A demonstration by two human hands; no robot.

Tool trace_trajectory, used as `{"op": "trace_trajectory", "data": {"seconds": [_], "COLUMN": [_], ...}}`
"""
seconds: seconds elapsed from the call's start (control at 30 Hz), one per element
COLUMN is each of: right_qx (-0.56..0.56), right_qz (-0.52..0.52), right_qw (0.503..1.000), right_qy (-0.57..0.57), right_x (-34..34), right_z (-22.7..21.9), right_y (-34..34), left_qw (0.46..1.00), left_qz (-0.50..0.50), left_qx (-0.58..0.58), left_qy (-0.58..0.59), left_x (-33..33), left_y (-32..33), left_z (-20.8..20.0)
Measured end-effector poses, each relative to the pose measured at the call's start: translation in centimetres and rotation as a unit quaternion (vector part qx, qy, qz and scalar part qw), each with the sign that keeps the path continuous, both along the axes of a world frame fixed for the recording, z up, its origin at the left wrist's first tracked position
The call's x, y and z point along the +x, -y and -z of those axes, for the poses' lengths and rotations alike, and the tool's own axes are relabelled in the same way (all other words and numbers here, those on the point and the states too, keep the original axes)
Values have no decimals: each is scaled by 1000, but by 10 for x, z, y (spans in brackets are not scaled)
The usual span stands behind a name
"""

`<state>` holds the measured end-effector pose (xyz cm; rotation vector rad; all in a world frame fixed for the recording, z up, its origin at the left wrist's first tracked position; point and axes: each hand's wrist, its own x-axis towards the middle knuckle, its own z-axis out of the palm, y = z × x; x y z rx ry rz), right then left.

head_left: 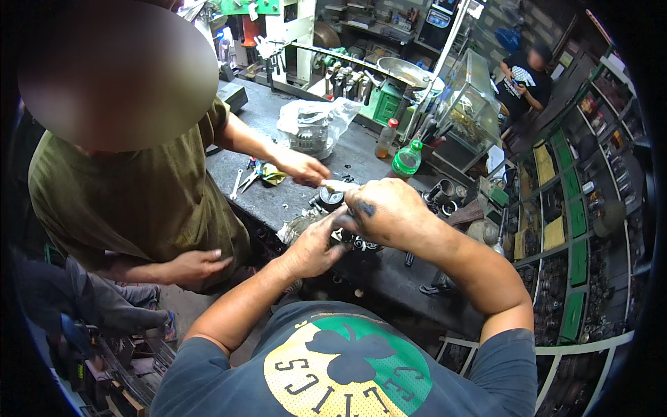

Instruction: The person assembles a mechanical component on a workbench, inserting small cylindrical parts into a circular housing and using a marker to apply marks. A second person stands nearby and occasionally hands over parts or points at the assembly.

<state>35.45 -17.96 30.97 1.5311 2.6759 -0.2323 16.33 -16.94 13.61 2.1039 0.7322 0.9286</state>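
Observation:
My left hand (318,244) is curled over a cluster of metal machine parts at the bench edge, its fingertips close beside my right hand. My right hand (390,210), with a dark grease smear on its back, is closed; whatever it grips is hidden beneath it. A round black-and-metal part (332,197) shows just beyond both hands. Next to my left hand lies a greyish rag or cover (300,225). Across the corner, a co-worker's hand (304,168) reaches toward the same parts, close to my right hand.
On the dark workbench (243,142) are a plastic-wrapped metal part (314,132), scissors (249,179), a wrench (237,184), a green bottle (407,160) and a red-capped bottle (386,139). Shelves of parts (573,208) line the right. Another person (526,82) is at the back.

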Motion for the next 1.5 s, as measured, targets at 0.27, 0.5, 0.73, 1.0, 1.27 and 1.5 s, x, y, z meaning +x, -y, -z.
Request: {"op": "trace_trajectory", "data": {"seconds": [0.27, 0.5, 0.73, 1.0, 1.27, 1.5], "right_qx": [74, 61, 20, -6, 25, 21], "right_qz": [-108, -124, -18, -21, -63, -117], "right_qw": [984, 980, 999, 999, 998, 989], "right_qy": [-119, -144, -26, 31, 17, -92], "right_x": [21, 16, 2, -2, 8, 13], "right_z": [33, 28, 21, 30, 17, 20], "right_y": [-1, 3, 10, 0, 0, -5], "left_qw": [993, 982, 993, 998, 999, 982], "left_qz": [-11, -68, -74, -35, -8, 86], "left_qx": [-117, -162, -94, 60, 46, -162], "left_qy": [-7, -71, 9, 5, -15, 47], "left_x": [2, 1, 3, 4, -5, -11], "left_y": [7, 3, 4, -11, -5, -23], "left_z": [-3, -15, -15, 15, 7, 2]}}
